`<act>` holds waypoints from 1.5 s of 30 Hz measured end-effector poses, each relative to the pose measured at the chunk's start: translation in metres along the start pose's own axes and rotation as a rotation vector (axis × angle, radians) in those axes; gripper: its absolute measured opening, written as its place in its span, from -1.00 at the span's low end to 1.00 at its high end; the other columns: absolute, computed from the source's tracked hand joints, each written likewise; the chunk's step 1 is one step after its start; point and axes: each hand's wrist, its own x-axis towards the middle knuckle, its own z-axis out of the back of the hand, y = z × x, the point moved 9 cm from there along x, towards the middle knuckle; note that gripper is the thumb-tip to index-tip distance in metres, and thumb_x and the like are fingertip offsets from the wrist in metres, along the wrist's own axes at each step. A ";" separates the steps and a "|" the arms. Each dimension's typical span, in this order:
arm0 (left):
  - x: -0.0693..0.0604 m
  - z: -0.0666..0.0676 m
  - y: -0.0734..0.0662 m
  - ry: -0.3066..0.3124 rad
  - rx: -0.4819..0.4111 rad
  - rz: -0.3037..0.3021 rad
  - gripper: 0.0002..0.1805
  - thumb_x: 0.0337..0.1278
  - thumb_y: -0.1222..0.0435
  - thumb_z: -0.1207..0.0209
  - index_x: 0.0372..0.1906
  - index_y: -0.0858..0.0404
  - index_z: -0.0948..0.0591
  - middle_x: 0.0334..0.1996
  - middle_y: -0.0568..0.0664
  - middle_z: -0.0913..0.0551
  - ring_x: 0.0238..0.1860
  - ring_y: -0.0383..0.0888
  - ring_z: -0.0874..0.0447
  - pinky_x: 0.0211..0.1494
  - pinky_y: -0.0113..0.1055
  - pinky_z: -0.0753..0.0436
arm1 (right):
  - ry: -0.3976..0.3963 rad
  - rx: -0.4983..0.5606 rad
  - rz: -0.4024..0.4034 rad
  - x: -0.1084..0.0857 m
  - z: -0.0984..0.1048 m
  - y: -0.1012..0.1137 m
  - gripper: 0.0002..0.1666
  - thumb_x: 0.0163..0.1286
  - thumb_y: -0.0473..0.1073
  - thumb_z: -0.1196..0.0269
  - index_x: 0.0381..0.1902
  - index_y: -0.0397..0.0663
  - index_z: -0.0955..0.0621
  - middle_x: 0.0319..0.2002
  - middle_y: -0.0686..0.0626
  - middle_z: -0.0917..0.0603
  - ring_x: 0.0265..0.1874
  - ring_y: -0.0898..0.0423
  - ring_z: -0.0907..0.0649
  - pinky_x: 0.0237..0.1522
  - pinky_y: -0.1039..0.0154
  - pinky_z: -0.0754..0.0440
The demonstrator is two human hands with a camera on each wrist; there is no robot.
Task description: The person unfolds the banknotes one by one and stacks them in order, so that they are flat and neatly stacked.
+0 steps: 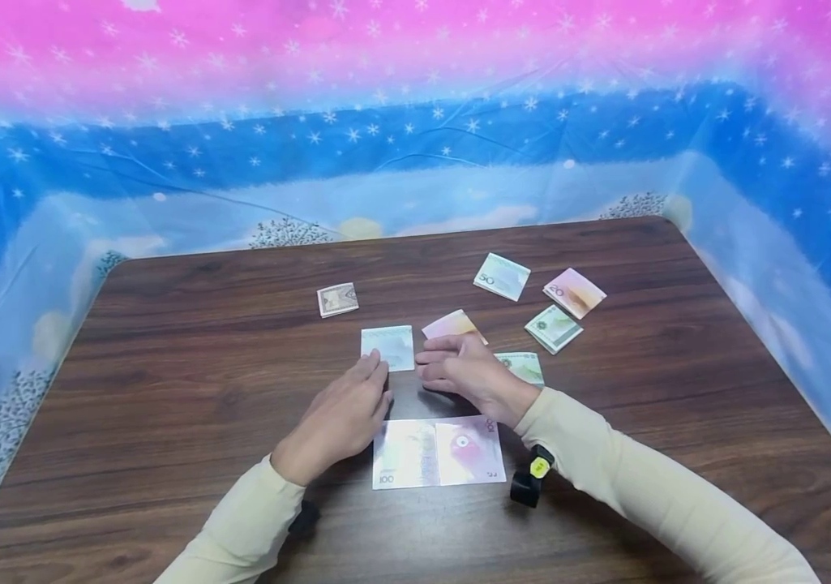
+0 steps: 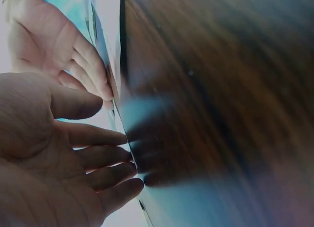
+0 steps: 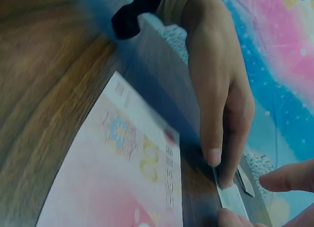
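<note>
Pale green note: I see this folded note (image 1: 395,347) on the table (image 1: 189,389), between the two grips, directly beyond the flat pink one.
Left grip: the bare left hand (image 1: 342,412) is released, its straight fingers resting on the note's near-left part.
Right grip: the bare right hand (image 1: 469,375) is relaxed and clenches nothing; its fingertips are just beside the note's right edge, though whether they touch I cannot tell.
Paper and wood: the notes are thin printed paper, folded into small, roughly square packets; the table is dark brown with streaked grain and a slight sheen.
Direction: the pale green note sits nearly square to me; its proportions are too close to pick a long axis.
Pink 100 note: this note (image 1: 404,454) lies unfolded nearest me, creased down the middle, long axis running left to right.
Beyond the right grip: a pink-orange note (image 1: 454,324), partly covered by its fingers.
</note>
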 end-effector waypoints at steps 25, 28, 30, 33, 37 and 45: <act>-0.011 0.008 -0.015 -0.101 -0.170 -0.055 -0.53 0.55 0.26 0.00 0.42 0.32 -0.42 0.38 0.18 -0.45 0.33 0.14 -0.48 0.36 0.08 -0.49 | -0.071 0.088 0.036 0.006 0.002 -0.001 -0.47 0.38 -0.42 -0.25 0.24 -0.56 -0.38 0.00 -0.33 -0.58 -0.15 0.01 -0.70 0.04 0.12 -0.73; -0.013 0.010 -0.018 -0.113 -0.180 -0.070 -0.55 0.55 0.26 0.01 0.40 0.31 -0.46 0.39 0.20 -0.44 0.35 0.14 -0.46 0.39 0.09 -0.47 | -0.119 -0.002 0.050 0.008 0.007 -0.001 -0.51 0.35 -0.40 -0.28 0.17 -0.54 -0.45 -0.07 -0.28 -0.63 -0.21 0.03 -0.71 -0.02 0.14 -0.75; -0.014 0.013 -0.018 -0.124 -0.188 -0.065 -0.56 0.55 0.27 0.01 0.38 0.31 -0.48 0.41 0.21 -0.42 0.38 0.15 -0.43 0.42 0.11 -0.43 | -0.145 -0.040 0.064 0.007 0.011 0.002 -0.54 0.32 -0.40 -0.28 0.13 -0.52 -0.48 -0.12 -0.24 -0.66 -0.23 0.05 -0.72 -0.05 0.16 -0.76; -0.016 0.024 -0.017 -0.180 -0.210 -0.063 -0.57 0.54 0.28 -0.02 0.37 0.31 -0.49 0.43 0.22 -0.39 0.41 0.14 -0.39 0.44 0.13 -0.39 | -0.166 -0.062 0.078 0.004 0.018 0.007 -0.55 0.30 -0.40 -0.30 0.11 -0.49 -0.50 -0.15 -0.20 -0.67 -0.26 0.08 -0.71 -0.08 0.17 -0.77; -0.019 0.038 -0.008 -0.291 -0.286 -0.042 -0.53 0.51 0.27 -0.07 0.40 0.34 -0.45 0.40 0.23 -0.43 0.36 0.13 -0.45 0.39 0.10 -0.46 | -0.160 -0.075 0.091 -0.006 0.023 0.014 -0.53 0.30 -0.38 -0.31 0.13 -0.47 -0.48 -0.14 -0.19 -0.65 -0.23 0.08 -0.69 -0.06 0.17 -0.76; -0.014 0.031 0.014 -0.302 -0.757 0.103 -0.47 0.48 0.27 -0.14 0.41 0.43 -0.39 0.14 0.26 -0.66 0.08 0.08 -0.71 0.07 -0.17 -0.73 | -0.132 -0.060 0.079 -0.023 0.022 0.012 -0.58 0.30 -0.39 -0.35 0.08 -0.43 -0.52 -0.18 -0.17 -0.68 -0.26 0.11 -0.71 -0.11 0.20 -0.77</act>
